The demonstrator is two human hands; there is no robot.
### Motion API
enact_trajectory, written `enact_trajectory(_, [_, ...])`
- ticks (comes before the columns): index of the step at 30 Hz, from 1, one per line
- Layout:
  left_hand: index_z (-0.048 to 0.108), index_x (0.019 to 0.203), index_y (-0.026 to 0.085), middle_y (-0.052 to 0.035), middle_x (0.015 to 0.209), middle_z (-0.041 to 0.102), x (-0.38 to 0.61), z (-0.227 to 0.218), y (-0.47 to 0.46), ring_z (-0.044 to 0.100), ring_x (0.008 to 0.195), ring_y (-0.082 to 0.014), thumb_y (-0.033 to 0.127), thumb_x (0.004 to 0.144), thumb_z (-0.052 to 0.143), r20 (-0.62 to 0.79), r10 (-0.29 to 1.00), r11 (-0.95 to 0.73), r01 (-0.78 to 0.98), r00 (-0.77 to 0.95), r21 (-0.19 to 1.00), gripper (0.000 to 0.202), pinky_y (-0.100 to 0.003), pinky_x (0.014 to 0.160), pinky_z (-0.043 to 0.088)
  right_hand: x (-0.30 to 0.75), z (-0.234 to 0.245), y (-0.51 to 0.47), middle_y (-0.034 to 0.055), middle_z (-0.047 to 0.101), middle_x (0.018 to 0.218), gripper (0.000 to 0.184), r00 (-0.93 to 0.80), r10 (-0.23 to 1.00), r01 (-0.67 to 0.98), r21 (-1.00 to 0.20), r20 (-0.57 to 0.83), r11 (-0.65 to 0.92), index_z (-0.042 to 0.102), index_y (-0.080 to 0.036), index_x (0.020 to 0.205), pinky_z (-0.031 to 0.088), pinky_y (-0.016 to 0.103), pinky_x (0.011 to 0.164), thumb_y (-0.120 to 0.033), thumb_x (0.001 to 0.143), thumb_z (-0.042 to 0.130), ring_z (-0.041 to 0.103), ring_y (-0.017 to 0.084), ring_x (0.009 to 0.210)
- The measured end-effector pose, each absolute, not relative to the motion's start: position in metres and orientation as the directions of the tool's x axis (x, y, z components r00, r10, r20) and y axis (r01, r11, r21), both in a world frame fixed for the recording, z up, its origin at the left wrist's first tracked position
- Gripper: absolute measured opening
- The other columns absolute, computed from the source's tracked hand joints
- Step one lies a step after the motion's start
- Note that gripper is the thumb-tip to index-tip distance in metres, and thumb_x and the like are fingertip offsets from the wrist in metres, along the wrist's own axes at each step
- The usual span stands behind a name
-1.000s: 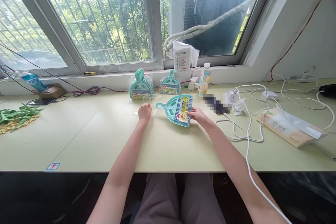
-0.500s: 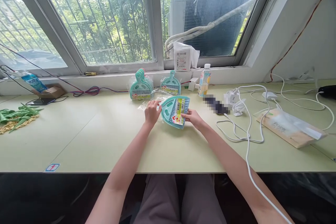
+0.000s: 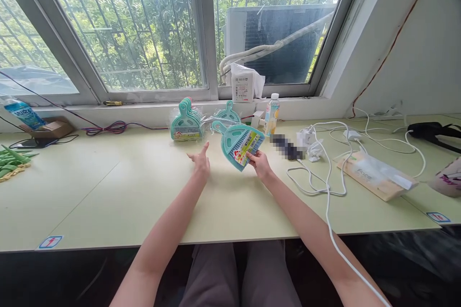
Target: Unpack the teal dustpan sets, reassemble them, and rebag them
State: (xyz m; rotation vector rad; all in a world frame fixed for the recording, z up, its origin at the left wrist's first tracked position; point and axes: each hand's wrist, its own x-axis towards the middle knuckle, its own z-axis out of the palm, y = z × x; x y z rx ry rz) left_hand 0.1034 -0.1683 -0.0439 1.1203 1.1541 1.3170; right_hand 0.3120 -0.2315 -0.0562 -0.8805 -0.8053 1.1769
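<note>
Over the bench [image 3: 108, 192], a teal dustpan-and-brush set [image 3: 241, 145] slants along a ten-to-four line, handle toward ten, bristle edge toward four, where the fingers of the right hand [image 3: 260, 164] pinch it. The left hand [image 3: 200, 162], fingers spread wide, has the wrapped dustpan stack [image 3: 186, 124] at eleven o'clock.

You are indoors, in a plain workroom or an office; you cannot tell which. Your long bench [image 3: 108, 201] stands against the far sill [image 3: 144, 111], with stickers [image 3: 51, 242] at its near edge. Beyond the window [image 3: 206, 33] you see trees [image 3: 137, 43] and an air conditioner [image 3: 275, 36]. Chargers [image 3: 305, 137] and tissues [image 3: 376, 175] on the right, plus coiled cables [image 3: 111, 127] far left, suggest everyday use.
</note>
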Motion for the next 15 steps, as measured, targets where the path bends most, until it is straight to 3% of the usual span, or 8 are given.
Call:
enact_trajectory(2, [0.018,0.147,0.024,-0.0123,0.136,0.049,0.105,-0.039,-0.17,0.051,0.125,-0.0189,0.034,0.086,0.062,-0.056,0.984,-0.013,-0.375,-0.171,0.927,0.076,-0.033,0.104,0.045,0.309,-0.055,-0.233,0.0087,0.071,0.105,0.033,0.199,0.977,-0.394,-0.906,0.081,0.156,0.063,-0.017,0.094,0.057,0.04,0.089,-0.027,0.068,0.08,0.068,0.024,0.098])
enact_trajectory(5, [0.012,0.148,0.029,-0.0077,0.14,0.046,0.107,-0.03,-0.175,0.059,0.115,-0.0131,0.013,0.08,0.067,-0.038,0.981,-0.09,-0.614,-0.192,0.784,0.089,-0.024,0.099,0.049,0.307,-0.054,-0.235,0.0088,0.071,0.103,0.034,0.212,0.973,-0.338,-0.928,0.089,0.158,0.063,-0.017,0.094,0.057,0.042,0.088,-0.03,0.068,0.081,0.068,0.024,0.096])
enact_trajectory(7, [0.014,0.147,0.032,-0.0059,0.148,0.037,0.108,-0.027,-0.178,0.058,0.116,-0.0117,0.009,0.081,0.066,-0.005,0.989,-0.094,-0.654,-0.149,0.751,0.087,-0.024,0.1,0.048,0.306,-0.053,-0.236,0.0091,0.071,0.104,0.034,0.225,0.97,-0.322,-0.932,0.094,0.165,0.063,-0.017,0.093,0.057,0.043,0.088,-0.03,0.068,0.081,0.068,0.024,0.096])
enact_trajectory(9, [0.025,0.145,0.028,-0.0051,0.151,0.034,0.109,-0.026,-0.18,0.056,0.118,-0.0123,0.013,0.085,0.061,0.042,0.999,-0.044,-0.656,-0.019,0.754,0.071,-0.024,0.103,0.046,0.306,-0.052,-0.236,0.0092,0.07,0.105,0.034,0.229,0.967,-0.33,-0.926,0.109,0.182,0.063,-0.017,0.093,0.057,0.042,0.089,-0.031,0.068,0.081,0.067,0.024,0.097])
enact_trajectory(11, [0.035,0.141,0.024,-0.0057,0.146,0.043,0.11,-0.028,-0.183,0.057,0.117,-0.0146,0.018,0.089,0.056,0.075,0.986,0.036,-0.632,0.148,0.774,0.056,-0.028,0.104,0.045,0.306,-0.052,-0.237,0.0093,0.07,0.105,0.035,0.222,0.967,-0.339,-0.92,0.124,0.196,0.064,-0.017,0.093,0.057,0.042,0.089,-0.032,0.067,0.081,0.067,0.024,0.097])
enact_trajectory(15, [0.045,0.135,0.024,-0.0056,0.125,0.062,0.119,-0.033,-0.187,0.061,0.11,-0.0204,0.026,0.085,0.062,0.15,0.924,0.066,-0.536,0.351,0.842,0.053,-0.038,0.1,0.046,0.305,-0.052,-0.237,0.0094,0.071,0.103,0.037,0.189,0.974,-0.343,-0.921,0.128,0.187,0.065,-0.016,0.092,0.056,0.043,0.09,-0.033,0.065,0.082,0.068,0.024,0.096])
